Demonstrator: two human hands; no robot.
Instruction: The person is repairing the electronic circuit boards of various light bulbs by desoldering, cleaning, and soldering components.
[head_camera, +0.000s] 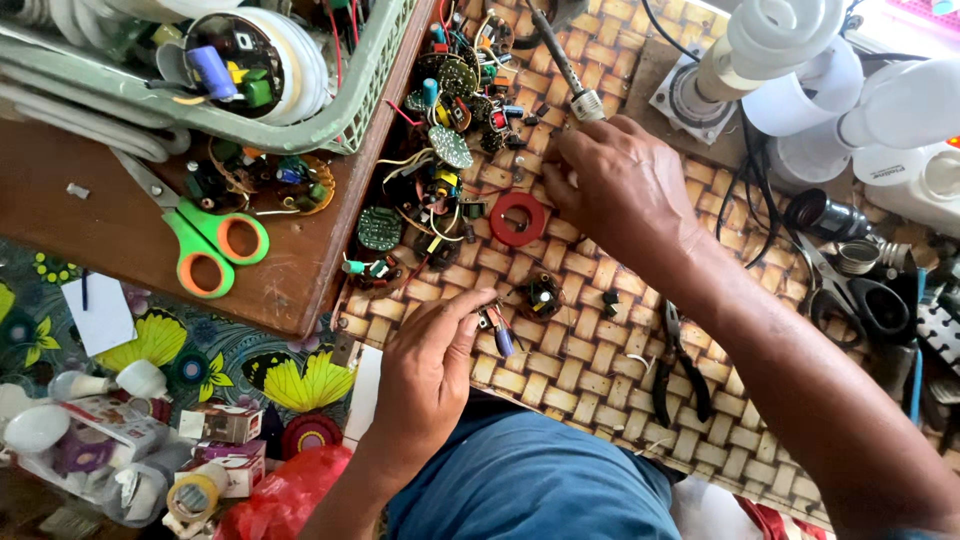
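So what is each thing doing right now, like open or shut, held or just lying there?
left hand: fingers pinching a small electronic part
right hand: fingers curled, resting on the woven mat
soldering iron: lying on the mat, unheld
red ring: lying flat
green-orange scissors: shut, on the wooden board
pliers: lying on the mat, handles slightly apart
spiral bulb: unlit
green basket: full of bulb parts

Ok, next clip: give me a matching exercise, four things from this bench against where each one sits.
Things:
1. scissors
2. red ring
3. pliers
4. spiral bulb

Places:
A. on the mat, below the right forearm
B. top right, in a socket
C. on the wooden board, beside the basket
D. on the mat, just left of the right hand

Pairs: 1-C, 2-D, 3-A, 4-B
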